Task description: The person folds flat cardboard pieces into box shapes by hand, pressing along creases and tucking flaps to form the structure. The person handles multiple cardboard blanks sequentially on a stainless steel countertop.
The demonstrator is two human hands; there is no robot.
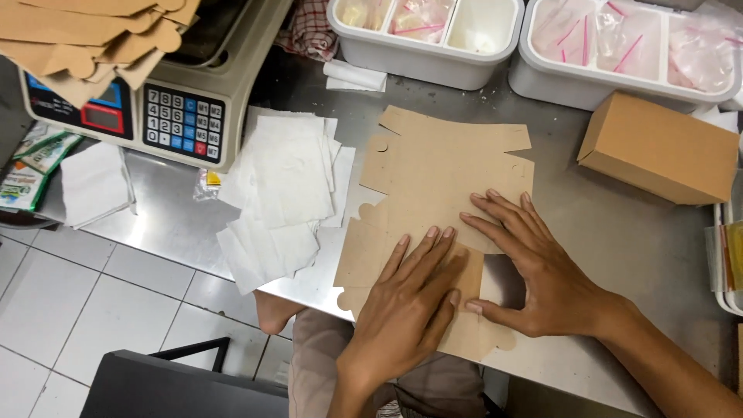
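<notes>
A flat brown cardboard box blank (433, 178) lies unfolded on the steel table (611, 232), near its front edge. My left hand (410, 302) presses flat on the blank's near part, fingers together and pointing away from me. My right hand (534, 271) lies flat beside it, fingers spread over the middle of the blank, thumb at a cut-out near the front. Neither hand grips anything.
A loose pile of white paper sheets (282, 193) lies left of the blank. A digital scale (166, 101) with more cardboard blanks (93, 39) on it stands at back left. Two white divided trays (426, 39) (627, 54) with small bags sit behind. A folded brown box (658, 147) stands at right.
</notes>
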